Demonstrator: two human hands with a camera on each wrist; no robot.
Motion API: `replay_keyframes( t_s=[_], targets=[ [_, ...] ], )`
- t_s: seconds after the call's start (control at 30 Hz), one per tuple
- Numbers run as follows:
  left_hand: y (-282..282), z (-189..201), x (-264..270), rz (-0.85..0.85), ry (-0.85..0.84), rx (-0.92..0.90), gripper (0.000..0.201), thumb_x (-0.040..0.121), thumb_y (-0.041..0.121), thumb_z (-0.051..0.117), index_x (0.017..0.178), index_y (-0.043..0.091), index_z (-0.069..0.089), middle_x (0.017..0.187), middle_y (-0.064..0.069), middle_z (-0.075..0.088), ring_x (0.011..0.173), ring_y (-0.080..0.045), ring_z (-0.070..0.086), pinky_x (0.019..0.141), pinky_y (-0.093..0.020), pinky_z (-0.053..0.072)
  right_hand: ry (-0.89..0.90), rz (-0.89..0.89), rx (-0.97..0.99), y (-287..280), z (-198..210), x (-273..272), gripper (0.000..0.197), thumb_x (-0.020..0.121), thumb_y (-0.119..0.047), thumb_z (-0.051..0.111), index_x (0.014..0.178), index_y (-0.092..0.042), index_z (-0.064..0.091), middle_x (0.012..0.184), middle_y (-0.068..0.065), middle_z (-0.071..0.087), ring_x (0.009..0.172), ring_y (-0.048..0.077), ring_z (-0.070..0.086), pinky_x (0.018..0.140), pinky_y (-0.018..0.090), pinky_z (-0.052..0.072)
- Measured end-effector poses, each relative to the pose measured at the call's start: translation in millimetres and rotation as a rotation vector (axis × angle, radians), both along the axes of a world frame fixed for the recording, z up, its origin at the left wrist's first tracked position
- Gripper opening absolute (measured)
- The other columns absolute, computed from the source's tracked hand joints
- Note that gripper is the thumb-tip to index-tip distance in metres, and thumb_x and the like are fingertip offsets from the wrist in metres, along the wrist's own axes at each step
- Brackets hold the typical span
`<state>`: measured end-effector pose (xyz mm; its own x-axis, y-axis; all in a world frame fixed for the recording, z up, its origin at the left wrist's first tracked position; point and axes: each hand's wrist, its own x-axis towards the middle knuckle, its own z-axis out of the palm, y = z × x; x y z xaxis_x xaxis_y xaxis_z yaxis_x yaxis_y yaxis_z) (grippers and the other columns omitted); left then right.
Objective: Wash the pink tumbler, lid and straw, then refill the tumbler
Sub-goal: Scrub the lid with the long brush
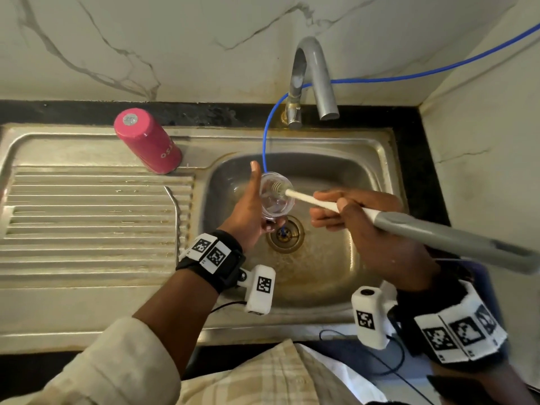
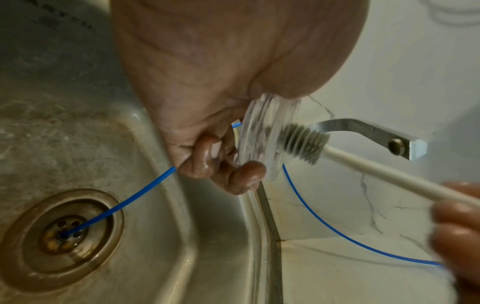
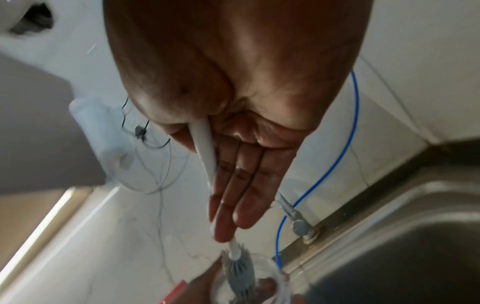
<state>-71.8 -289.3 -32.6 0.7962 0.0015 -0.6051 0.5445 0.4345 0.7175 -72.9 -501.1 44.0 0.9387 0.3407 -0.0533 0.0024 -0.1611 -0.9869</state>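
Left hand (image 1: pixel 248 211) has its grip on the clear lid (image 1: pixel 276 197), fingertips (image 2: pixel 248 176) curled round the lower rim, holding it over the sink basin (image 1: pixel 336 176), open side turned toward the right hand (image 1: pixel 365 217). That hand's grip is on the bottle brush (image 1: pixel 380 214), pinching the white shaft between thumb and fingers, though from the right wrist view the fingers look pretty straight along it. So the brush's long axis runs right to left straight into the lid, bristle head already inside, and my guess is the next scrubbing stroke just goes along that line

Pink tumbler (image 1: pixel 147 141) sits upside down on the drainboard (image 1: pixel 87 214), well apart to the left, so the left hand is the nearer one for it. Straw: can't spot it anywhere

Left wrist view shows the grey bristles (image 2: pixel 298 144) against the lid's threaded wall, which the head view blurs. Head view alone shows the tumbler and the faucet (image 1: pixel 312 77), with no water running that I can see
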Motion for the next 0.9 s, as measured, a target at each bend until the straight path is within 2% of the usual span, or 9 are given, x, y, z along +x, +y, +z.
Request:
replay_keyframes(
  t_s=[0.07, 0.13, 0.27, 0.33, 0.47, 0.6, 0.7, 0.8, 0.9],
  targets=[
    [2, -1, 0, 0.007, 0.006, 0.001, 0.088, 0.093, 0.087, 0.031, 0.109, 0.011, 0.073, 0.081, -0.011, 0.069, 0.065, -0.021, 0.062, 0.049, -0.025, 0.046, 0.065, 0.054, 0.016, 1, 4, -6, 0.026, 0.107, -0.006, 0.053, 0.116, 0.003, 0.075, 0.094, 0.014, 0.081, 0.087, 0.026, 0.081, 0.075, 0.023, 0.062],
    [5, -2, 0, -0.013, -0.026, 0.004, 0.088, 0.091, 0.088, 0.03, 0.1, 0.013, 0.074, 0.077, -0.012, 0.067, 0.062, -0.022, 0.06, 0.051, -0.026, 0.041, 0.022, 0.065, 0.004, 2, 5, -6, 0.031, 0.102, -0.013, 0.052, 0.115, 0.003, 0.075, 0.095, 0.015, 0.081, 0.087, 0.025, 0.081, 0.075, 0.023, 0.062],
    [9, -5, 0, -0.058, -0.05, 0.089, 0.093, 0.086, 0.095, 0.032, 0.115, 0.019, 0.077, 0.098, -0.018, 0.076, 0.073, -0.021, 0.065, 0.059, -0.029, 0.046, -0.071, -0.026, -0.063, -9, -6, 5, 0.032, 0.103, -0.022, 0.053, 0.117, -0.005, 0.076, 0.096, 0.007, 0.082, 0.09, 0.02, 0.081, 0.082, 0.037, 0.066],
    [7, -6, 1, -0.058, -0.052, 0.1, 0.094, 0.083, 0.096, 0.034, 0.117, 0.019, 0.077, 0.1, -0.019, 0.076, 0.072, -0.021, 0.065, 0.059, -0.029, 0.046, -0.04, -0.039, -0.031, -9, -5, 3, 0.035, 0.102, -0.022, 0.051, 0.119, -0.001, 0.074, 0.096, 0.009, 0.082, 0.09, 0.021, 0.081, 0.082, 0.036, 0.066],
    [3, -5, 2, -0.036, -0.035, 0.041, 0.091, 0.093, 0.089, 0.031, 0.108, 0.009, 0.073, 0.079, -0.012, 0.068, 0.062, -0.021, 0.06, 0.052, -0.027, 0.043, 0.016, 0.041, 0.045, 2, 1, -8, 0.036, 0.102, -0.016, 0.048, 0.118, 0.005, 0.073, 0.096, 0.015, 0.081, 0.088, 0.025, 0.081, 0.077, 0.024, 0.062],
    [1, -1, 4, -0.021, -0.051, 0.029, 0.082, 0.101, 0.078, 0.026, 0.119, 0.011, 0.071, 0.089, -0.013, 0.073, 0.059, -0.019, 0.062, 0.047, -0.024, 0.041, -0.166, -0.024, 0.031, 1, -6, -1, 0.031, 0.106, -0.012, 0.051, 0.119, 0.007, 0.072, 0.101, 0.015, 0.079, 0.094, 0.021, 0.079, 0.082, 0.025, 0.062],
    [2, 4, 8, 0.009, -0.034, -0.005, 0.084, 0.098, 0.08, 0.033, 0.123, 0.008, 0.068, 0.087, -0.013, 0.072, 0.06, -0.02, 0.062, 0.046, -0.023, 0.042, -0.103, -0.018, 0.066, 5, -5, -5, 0.032, 0.106, -0.011, 0.048, 0.121, 0.007, 0.071, 0.101, 0.016, 0.08, 0.095, 0.021, 0.08, 0.082, 0.023, 0.061],
    [6, 0, 6, -0.026, -0.04, 0.0, 0.09, 0.092, 0.085, 0.034, 0.12, 0.007, 0.069, 0.087, -0.016, 0.069, 0.06, -0.02, 0.062, 0.046, -0.023, 0.042, -0.109, 0.04, 0.051, 7, 2, -4, 0.031, 0.106, -0.013, 0.049, 0.12, 0.003, 0.072, 0.101, 0.015, 0.08, 0.093, 0.022, 0.08, 0.08, 0.028, 0.064],
    [9, -1, 6, -0.079, -0.067, 0.075, 0.089, 0.096, 0.085, 0.028, 0.121, 0.012, 0.073, 0.099, -0.02, 0.072, 0.063, -0.02, 0.061, 0.047, -0.024, 0.041, -0.247, 0.058, -0.084, -2, 0, 10, 0.032, 0.107, -0.024, 0.052, 0.12, -0.004, 0.073, 0.102, 0.009, 0.08, 0.093, 0.023, 0.08, 0.08, 0.045, 0.067]
  ],
)
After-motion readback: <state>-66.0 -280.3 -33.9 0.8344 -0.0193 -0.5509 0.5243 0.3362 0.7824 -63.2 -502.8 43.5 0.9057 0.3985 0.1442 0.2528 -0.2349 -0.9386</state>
